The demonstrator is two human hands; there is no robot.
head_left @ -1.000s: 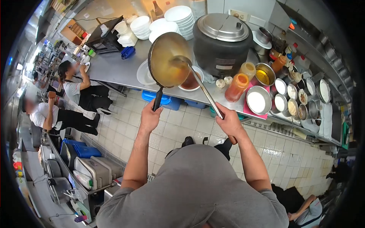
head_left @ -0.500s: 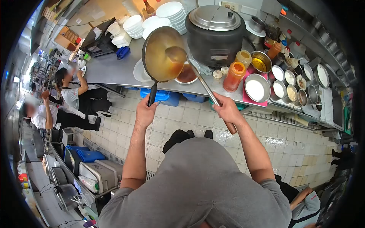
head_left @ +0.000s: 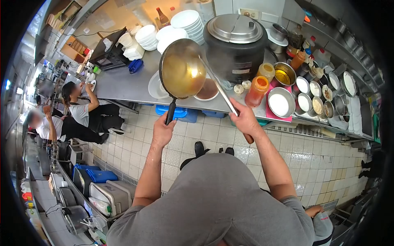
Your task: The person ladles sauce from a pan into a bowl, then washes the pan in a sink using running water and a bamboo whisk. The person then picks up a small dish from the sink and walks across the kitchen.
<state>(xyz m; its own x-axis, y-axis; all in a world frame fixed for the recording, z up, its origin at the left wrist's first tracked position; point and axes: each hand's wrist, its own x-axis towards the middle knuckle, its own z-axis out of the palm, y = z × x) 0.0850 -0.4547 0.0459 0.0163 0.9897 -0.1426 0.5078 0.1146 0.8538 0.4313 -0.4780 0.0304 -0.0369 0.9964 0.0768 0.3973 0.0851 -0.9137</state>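
My left hand (head_left: pixel 164 130) is closed round the black handle of a frying pan (head_left: pixel 178 76). The pan is tipped over the counter, its inside wet and shiny with a thin brownish film. In my right hand (head_left: pixel 247 119) is a long metal ladle (head_left: pixel 221 91) with a wooden handle end. Its head is at the pan's right rim and is hard to make out. Just below and right of the pan, a white bowl (head_left: pixel 210 98) holds brown liquid, partly covered by the pan. A pale, see-through bowl (head_left: pixel 156 87) sits left of the pan, partly hidden.
A black soup kettle (head_left: pixel 234 53) stands behind. To the right are an orange squeeze bottle (head_left: pixel 257 93), a pot of white stuff (head_left: pixel 281 103) and several small metal tubs. Stacked white bowls (head_left: pixel 186 21) are at the back. Two people (head_left: pixel 84 102) are at the left, another at lower right.
Most of the brown liquid in the pan has gone, and the bowl below looks fuller. The ladle head has moved from the pan's middle up to its right rim.
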